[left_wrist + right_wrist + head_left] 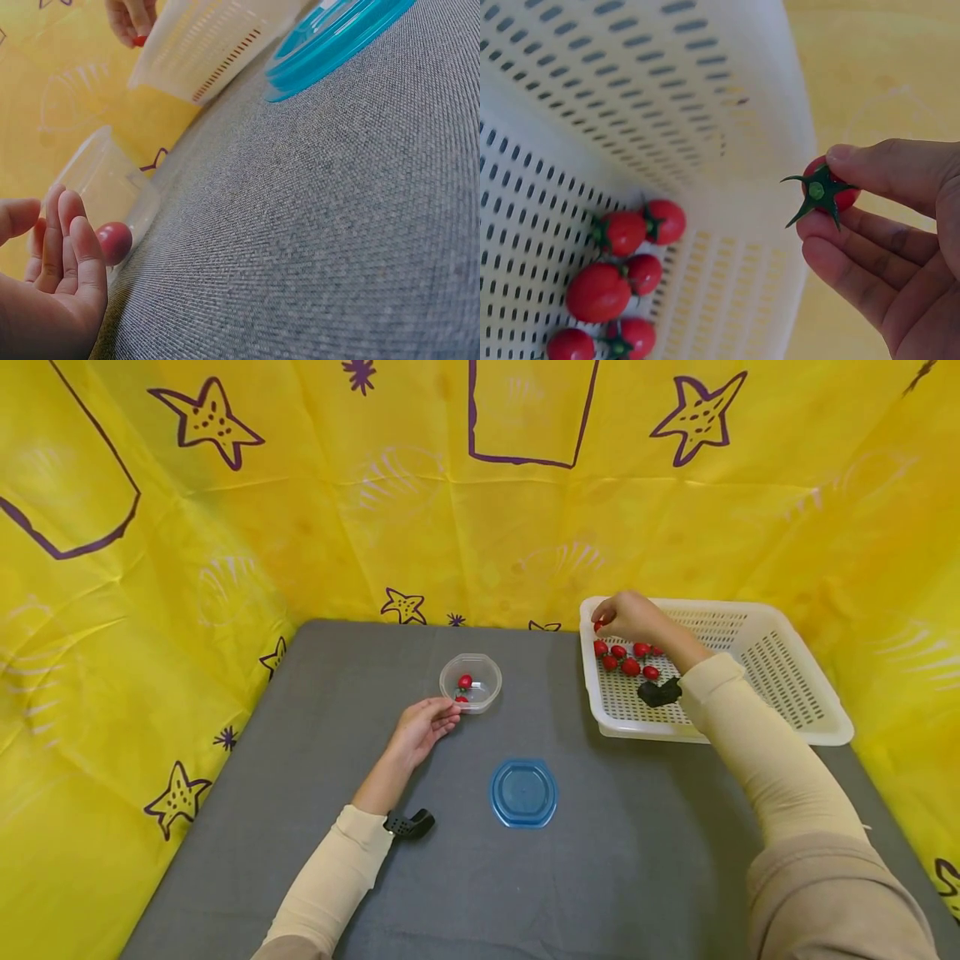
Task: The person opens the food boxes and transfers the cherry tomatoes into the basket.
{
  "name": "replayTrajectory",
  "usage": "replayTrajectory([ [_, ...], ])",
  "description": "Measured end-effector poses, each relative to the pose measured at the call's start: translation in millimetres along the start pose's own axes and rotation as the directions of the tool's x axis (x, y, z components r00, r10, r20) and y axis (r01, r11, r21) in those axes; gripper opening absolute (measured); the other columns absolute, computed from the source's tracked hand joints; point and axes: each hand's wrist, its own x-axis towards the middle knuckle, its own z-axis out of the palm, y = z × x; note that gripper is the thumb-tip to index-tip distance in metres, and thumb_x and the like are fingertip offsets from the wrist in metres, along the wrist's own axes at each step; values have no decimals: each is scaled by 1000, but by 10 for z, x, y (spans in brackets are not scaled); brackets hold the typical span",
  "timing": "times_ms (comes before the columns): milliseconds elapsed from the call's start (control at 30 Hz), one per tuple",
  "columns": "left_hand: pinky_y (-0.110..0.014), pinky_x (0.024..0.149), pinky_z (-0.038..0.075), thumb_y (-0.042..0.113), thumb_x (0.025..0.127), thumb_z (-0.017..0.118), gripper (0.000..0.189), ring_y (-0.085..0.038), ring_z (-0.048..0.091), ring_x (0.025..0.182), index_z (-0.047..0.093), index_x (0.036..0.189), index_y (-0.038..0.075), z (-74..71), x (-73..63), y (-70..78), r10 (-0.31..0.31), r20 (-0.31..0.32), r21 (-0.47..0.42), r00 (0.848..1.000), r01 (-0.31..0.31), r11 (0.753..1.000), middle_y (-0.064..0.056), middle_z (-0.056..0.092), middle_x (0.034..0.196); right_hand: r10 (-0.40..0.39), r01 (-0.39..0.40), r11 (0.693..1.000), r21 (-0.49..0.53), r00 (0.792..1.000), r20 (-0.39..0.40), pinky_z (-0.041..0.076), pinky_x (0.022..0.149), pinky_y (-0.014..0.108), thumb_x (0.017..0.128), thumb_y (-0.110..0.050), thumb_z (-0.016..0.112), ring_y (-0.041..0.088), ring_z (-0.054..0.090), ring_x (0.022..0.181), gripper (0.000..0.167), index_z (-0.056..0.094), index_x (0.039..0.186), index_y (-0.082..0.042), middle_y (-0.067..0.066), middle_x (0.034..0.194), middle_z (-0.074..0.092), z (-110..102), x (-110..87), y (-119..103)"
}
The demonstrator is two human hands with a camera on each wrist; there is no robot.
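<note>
My right hand (636,617) pinches a cherry tomato (840,193) between thumb and fingers, its green star-shaped calyx facing the right wrist camera. This hand is over the left end of a white slotted basket (795,668). Several more cherry tomatoes (598,291) lie on the basket's floor below. At the near-left side of a small clear plastic container (492,681) is my left hand (423,728), fingers loosely bent and fingertips right at the container wall. Two cherry tomatoes (465,682) show inside the container.
A blue lid (523,793) lies flat on the grey cloth-covered table (585,868), nearer to me than the container. Yellow patterned cloth (420,527) hangs behind the table and along both sides. The basket stands at the back right, close to the cloth.
</note>
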Motion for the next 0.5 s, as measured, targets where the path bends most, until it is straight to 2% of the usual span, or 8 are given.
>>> replayTrajectory([
  [300, -20, 72, 56, 14, 99, 55, 11, -9, 67, 71, 58, 105, 4, 6, 6, -1, 8, 9, 3, 1000, -8, 1000, 5, 71, 77, 53, -52, 998, -39, 998, 28, 50, 87, 49, 84, -6, 69, 34, 64, 89, 24, 68, 105, 7, 26, 100, 70, -88, -54, 157],
  [500, -21, 73, 56, 14, 99, 55, 13, -9, 67, 73, 58, 106, 4, 6, 4, -4, 4, 5, 11, 1000, -4, 1000, 5, 71, 78, 82, -79, 996, -51, 996, 45, 52, 77, 43, 84, -5, 68, 32, 64, 83, 23, 68, 103, 8, 27, 98, 70, -93, -112, 254],
])
